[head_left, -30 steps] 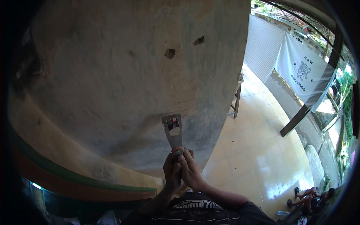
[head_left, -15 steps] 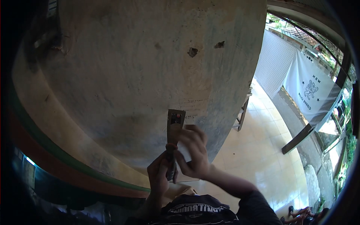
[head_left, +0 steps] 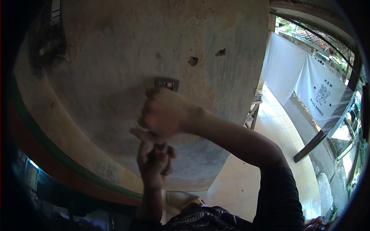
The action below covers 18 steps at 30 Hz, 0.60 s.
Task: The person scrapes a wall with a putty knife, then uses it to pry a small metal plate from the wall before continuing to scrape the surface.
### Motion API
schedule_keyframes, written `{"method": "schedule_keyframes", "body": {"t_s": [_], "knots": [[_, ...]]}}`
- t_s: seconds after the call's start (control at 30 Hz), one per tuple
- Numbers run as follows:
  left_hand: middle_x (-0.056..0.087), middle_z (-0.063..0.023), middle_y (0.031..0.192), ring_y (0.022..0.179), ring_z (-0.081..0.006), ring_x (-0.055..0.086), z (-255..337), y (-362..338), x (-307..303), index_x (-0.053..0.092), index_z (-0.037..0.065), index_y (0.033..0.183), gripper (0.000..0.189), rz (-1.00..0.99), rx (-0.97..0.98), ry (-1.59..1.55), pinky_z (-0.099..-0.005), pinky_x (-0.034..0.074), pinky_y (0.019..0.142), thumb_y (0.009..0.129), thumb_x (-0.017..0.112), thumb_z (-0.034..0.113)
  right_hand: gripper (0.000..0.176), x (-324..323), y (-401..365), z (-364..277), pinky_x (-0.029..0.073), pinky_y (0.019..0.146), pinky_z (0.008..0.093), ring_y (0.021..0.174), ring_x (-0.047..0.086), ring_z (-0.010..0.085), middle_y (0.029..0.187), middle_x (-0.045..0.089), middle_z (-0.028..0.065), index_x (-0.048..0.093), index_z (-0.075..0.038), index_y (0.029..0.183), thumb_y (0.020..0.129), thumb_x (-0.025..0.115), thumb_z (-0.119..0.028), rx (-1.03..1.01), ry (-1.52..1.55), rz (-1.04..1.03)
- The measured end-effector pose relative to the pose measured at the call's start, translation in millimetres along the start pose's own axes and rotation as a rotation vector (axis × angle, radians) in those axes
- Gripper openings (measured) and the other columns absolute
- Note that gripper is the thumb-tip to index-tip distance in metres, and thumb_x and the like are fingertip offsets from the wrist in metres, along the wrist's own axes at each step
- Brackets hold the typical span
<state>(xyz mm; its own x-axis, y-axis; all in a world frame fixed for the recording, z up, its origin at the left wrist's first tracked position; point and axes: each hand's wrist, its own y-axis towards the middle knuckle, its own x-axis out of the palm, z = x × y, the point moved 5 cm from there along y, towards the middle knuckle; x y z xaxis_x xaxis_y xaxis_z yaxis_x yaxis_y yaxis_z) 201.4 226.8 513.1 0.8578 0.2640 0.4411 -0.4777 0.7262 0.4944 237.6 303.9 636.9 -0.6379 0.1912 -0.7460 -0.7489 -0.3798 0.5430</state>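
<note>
A flat scraper-like tool (head_left: pixel 168 83) with a dark, wide end stands upright in front of the wall. My left hand (head_left: pixel 156 163) is closed round its black and red handle. Across the tool's middle, my right hand (head_left: pixel 163 113) is blurred, with its fingers curled and its back to the camera. It hides most of the tool, and whether it grips the tool or something else cannot be made out.
A worn grey-brown wall (head_left: pixel 115 77) with two chipped holes fills the view ahead. Tiled floor (head_left: pixel 227 181) lies to the right, with a wooden stand (head_left: pixel 252 115) by the wall's edge. A white printed banner (head_left: pixel 320 92) hangs at the far right beside a wooden post.
Both hands and the tool have moved up and left. My right hand has come across in front of the tool, covering its middle, and the right forearm reaches further into view.
</note>
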Motion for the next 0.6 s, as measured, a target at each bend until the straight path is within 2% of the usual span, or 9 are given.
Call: {"method": "schedule_keyframes", "body": {"t_s": [0.07,0.1,0.17,0.2,0.3,0.37,0.47,0.53,0.6], "knots": [[0.055,-0.0110,0.072,0.042,-0.0049,0.039,13,17,-12,0.033,0.003,0.135,0.060,-0.048,-0.028,0.014,-0.0186,0.027,0.035,0.086,0.064,0.017,0.046,-8,10,14,0.043,0.047,0.0352,0.041,0.052,0.0212,0.044,0.051,0.0053,0.055,-0.009,0.048,0.087,0.055,-0.033,0.085,-0.007,0.047],[0.055,-0.0114,0.071,0.042,-0.0049,0.039,17,22,-14,0.032,0.003,0.136,0.063,-0.102,-0.047,0.028,-0.0187,0.027,0.035,0.086,0.065,0.019,0.046,-4,12,15,0.043,0.047,0.0352,0.041,0.052,0.0212,0.044,0.051,0.0053,0.055,-0.009,0.048,0.087,0.055,-0.033,0.086,-0.001,0.052],[0.055,-0.0106,0.069,0.041,-0.0046,0.038,20,22,-11,0.035,0.003,0.135,0.061,-0.086,-0.012,0.043,-0.0187,0.027,0.035,0.085,0.066,0.019,0.046,-6,16,18,0.043,0.042,0.0355,0.040,0.054,0.0216,0.044,0.051,0.0046,0.055,-0.010,0.048,0.088,0.056,-0.033,0.000,-0.026,0.249],[0.053,-0.0093,0.067,0.038,-0.0042,0.035,20,21,-10,0.033,0.002,0.137,0.061,-0.037,0.022,0.105,-0.0187,0.025,0.033,0.086,0.064,0.020,0.046,-7,18,19,0.043,0.042,0.0355,0.040,0.054,0.0216,0.044,0.051,0.0046,0.055,-0.010,0.048,0.088,0.056,-0.033,-0.004,-0.031,0.256],[0.051,-0.0080,0.064,0.036,-0.0036,0.031,28,32,-6,0.031,0.000,0.139,0.061,0.005,0.051,0.182,-0.0185,0.023,0.031,0.089,0.059,0.020,0.042,-10,21,24,0.044,0.044,0.0356,0.044,0.056,0.0219,0.044,0.050,0.0039,0.056,-0.010,0.049,0.086,0.059,-0.030,0.027,-0.134,0.262],[0.051,-0.0079,0.064,0.036,-0.0034,0.030,37,46,5,0.031,-0.001,0.140,0.060,0.007,0.036,0.194,-0.0182,0.022,0.031,0.090,0.057,0.020,0.039,-26,23,38,0.046,0.050,0.0355,0.047,0.056,0.0217,0.045,0.049,0.0030,0.055,-0.011,0.049,0.083,0.061,-0.027,0.108,-0.184,0.430],[0.051,-0.0077,0.063,0.035,-0.0033,0.030,43,57,12,0.030,-0.006,0.139,0.063,0.006,0.004,0.185,-0.0180,0.022,0.030,0.090,0.056,0.023,0.036,-38,25,45,0.047,0.056,0.0364,0.050,0.056,0.0200,0.046,0.048,0.0021,0.054,-0.012,0.049,0.081,0.062,-0.025,0.141,-0.159,0.482],[0.051,-0.0044,0.061,0.041,-0.0032,0.037,41,45,4,0.040,-0.006,0.133,0.054,0.021,0.015,0.163,-0.0183,0.026,0.033,0.088,0.058,0.016,0.036,-16,20,34,0.046,0.059,0.0361,0.050,0.056,0.0189,0.046,0.049,0.0017,0.054,-0.012,0.049,0.081,0.062,-0.025,0.141,-0.138,0.482],[0.051,-0.0045,0.060,0.042,-0.0033,0.037,37,36,-5,0.041,-0.007,0.133,0.054,0.037,-0.001,0.200,-0.0182,0.027,0.034,0.088,0.058,0.016,0.035,-10,16,33,0.045,0.061,0.0358,0.049,0.055,0.0177,0.046,0.049,0.0012,0.054,-0.012,0.049,0.081,0.062,-0.024,0.139,-0.132,0.480]]}}
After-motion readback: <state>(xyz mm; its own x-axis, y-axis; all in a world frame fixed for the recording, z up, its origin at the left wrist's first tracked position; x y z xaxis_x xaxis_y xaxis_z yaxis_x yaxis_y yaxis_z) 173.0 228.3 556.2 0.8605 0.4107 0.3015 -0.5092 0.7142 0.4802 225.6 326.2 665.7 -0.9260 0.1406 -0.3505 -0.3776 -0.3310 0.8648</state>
